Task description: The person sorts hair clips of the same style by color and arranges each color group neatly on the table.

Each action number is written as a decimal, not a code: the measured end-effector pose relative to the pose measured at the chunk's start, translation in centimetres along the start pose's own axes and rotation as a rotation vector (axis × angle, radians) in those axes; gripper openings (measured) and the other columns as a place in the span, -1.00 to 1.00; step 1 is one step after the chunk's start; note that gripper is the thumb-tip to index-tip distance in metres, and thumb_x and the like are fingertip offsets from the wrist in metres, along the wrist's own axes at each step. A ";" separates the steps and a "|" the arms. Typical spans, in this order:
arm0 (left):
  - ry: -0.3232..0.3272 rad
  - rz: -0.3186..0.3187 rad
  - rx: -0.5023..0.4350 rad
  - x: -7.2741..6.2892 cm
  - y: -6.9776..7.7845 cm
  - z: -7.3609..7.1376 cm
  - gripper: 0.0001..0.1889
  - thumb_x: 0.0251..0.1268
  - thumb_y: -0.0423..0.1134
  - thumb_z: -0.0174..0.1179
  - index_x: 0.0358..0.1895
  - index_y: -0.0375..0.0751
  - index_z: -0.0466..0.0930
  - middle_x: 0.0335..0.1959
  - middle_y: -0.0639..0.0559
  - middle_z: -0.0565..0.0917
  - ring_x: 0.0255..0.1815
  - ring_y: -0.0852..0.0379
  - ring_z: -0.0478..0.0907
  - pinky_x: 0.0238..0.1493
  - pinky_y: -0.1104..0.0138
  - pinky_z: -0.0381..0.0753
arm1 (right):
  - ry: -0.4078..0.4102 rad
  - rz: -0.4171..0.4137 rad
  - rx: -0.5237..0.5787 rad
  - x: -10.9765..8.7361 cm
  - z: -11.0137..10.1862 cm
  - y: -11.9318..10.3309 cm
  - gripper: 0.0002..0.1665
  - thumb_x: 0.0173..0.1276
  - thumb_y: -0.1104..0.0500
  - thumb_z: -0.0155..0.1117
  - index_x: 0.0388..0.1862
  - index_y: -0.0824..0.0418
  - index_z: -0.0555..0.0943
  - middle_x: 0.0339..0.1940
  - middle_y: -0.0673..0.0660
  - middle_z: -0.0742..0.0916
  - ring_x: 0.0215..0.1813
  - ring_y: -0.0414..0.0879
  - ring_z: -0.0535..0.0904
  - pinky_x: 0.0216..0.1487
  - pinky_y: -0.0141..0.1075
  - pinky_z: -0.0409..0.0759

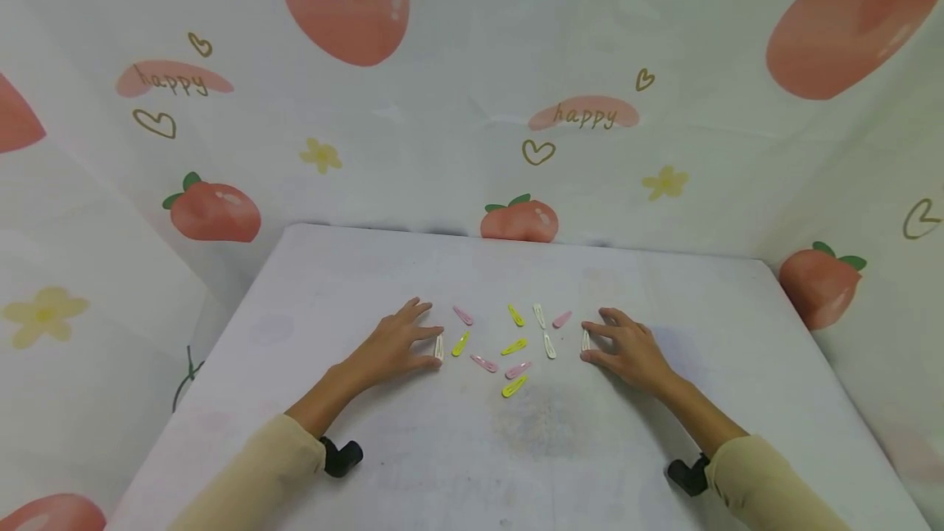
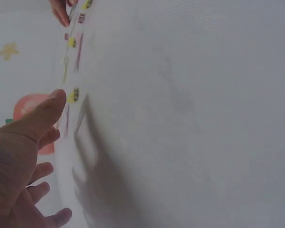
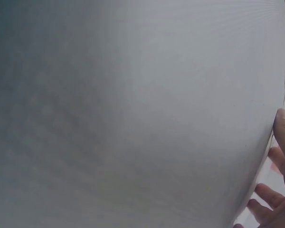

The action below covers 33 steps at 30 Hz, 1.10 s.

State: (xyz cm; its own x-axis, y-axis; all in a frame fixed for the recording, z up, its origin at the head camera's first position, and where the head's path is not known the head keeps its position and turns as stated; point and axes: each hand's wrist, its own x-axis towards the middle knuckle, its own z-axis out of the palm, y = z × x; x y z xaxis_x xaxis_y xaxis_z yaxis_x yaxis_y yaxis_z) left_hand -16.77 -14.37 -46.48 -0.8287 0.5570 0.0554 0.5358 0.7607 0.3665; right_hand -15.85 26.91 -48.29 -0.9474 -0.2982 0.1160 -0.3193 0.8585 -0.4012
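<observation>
My left hand (image 1: 398,344) pinches a white snap hair clip (image 1: 439,347) end to end, forefinger at its far tip and thumb at its near one. On the other side, my right hand (image 1: 624,348) holds a second white hair clip (image 1: 586,340) the same way. Both clips are at the tabletop, pointing away from me. Between the hands lie pink clips, among them one (image 1: 462,315) at the far left, yellow clips such as one (image 1: 515,387) nearest me, and two white clips (image 1: 539,316) nearly end to end. In the left wrist view, the thumb (image 2: 54,104) partly hides the held clip.
A white-covered table (image 1: 442,465) carries the clips. Behind it hangs a white curtain (image 1: 457,129) printed with peaches, hearts and flowers. Black wrist devices (image 1: 342,459) sit at both sleeve cuffs. A dark cord (image 1: 188,375) hangs by the table's left edge.
</observation>
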 end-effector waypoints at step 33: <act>0.003 -0.031 0.007 -4.7 -2.3 0.5 -0.40 0.09 0.13 0.43 0.21 -0.01 0.66 0.41 -0.26 0.40 0.47 -0.32 0.21 0.29 -0.26 0.24 | 0.010 -0.022 0.027 0.1 -0.1 0.0 -0.37 0.15 -0.03 0.53 0.15 0.27 0.68 0.27 0.44 0.55 0.35 0.36 0.39 0.23 0.36 0.27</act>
State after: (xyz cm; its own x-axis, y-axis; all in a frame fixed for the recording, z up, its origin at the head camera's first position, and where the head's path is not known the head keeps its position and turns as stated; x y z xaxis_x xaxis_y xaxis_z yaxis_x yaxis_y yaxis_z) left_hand -14.04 -18.59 -48.02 -0.8453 0.5323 0.0465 0.5110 0.7797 0.3618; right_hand -15.97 26.88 -48.16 -0.9405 -0.3122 0.1339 -0.3391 0.8404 -0.4227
